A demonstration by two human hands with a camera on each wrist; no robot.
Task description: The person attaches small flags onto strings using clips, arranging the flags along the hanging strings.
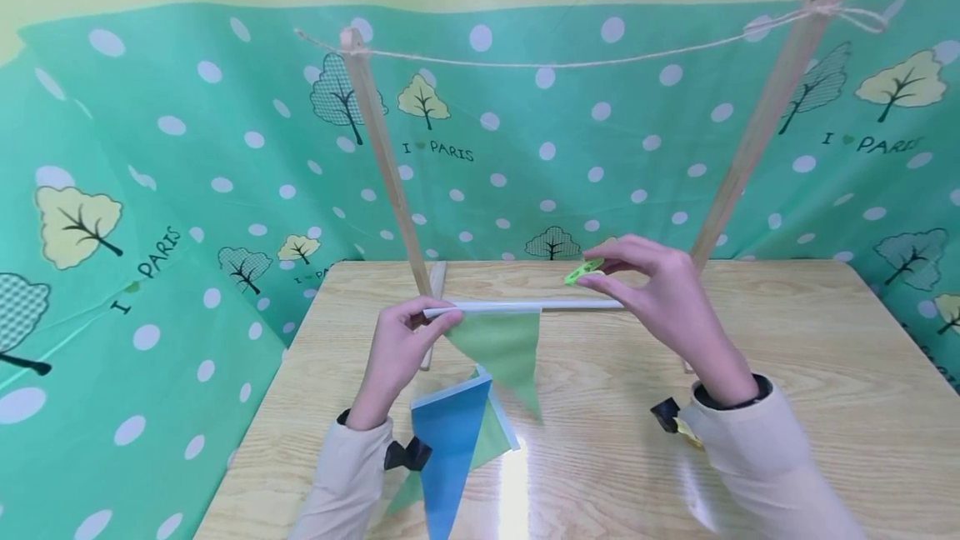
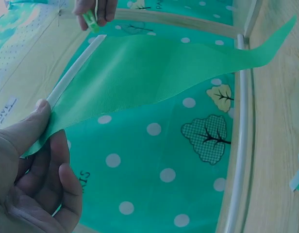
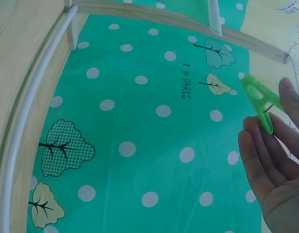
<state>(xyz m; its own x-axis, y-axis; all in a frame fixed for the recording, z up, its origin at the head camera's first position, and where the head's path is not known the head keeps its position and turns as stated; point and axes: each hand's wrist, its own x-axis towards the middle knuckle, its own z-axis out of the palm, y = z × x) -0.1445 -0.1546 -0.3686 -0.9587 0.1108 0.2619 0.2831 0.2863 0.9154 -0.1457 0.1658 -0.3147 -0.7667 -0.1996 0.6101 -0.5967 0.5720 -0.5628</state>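
My left hand (image 1: 405, 344) pinches a green triangular pennant (image 1: 498, 348) at the left end of its white top edge, thumb in front. The cloth hangs point down above the table; in the left wrist view the same pennant (image 2: 130, 73) stretches away from the thumb. My right hand (image 1: 667, 294) holds a light green clothespin (image 1: 583, 272) between thumb and fingers, just right of and above the pennant. Seen from the right wrist, the clothespin (image 3: 258, 97) points away from the palm. Both hands are below a string (image 1: 525, 65) strung between two wooden posts.
The left post (image 1: 386, 161) and right post (image 1: 761, 127) rise from the table's back, with a white rod (image 1: 581, 304) low between them. A blue pennant (image 1: 450, 440) lies over green ones (image 1: 491, 436) near my left wrist. Polka-dot cloth (image 1: 517, 165) hangs behind the wooden table (image 1: 825, 407).
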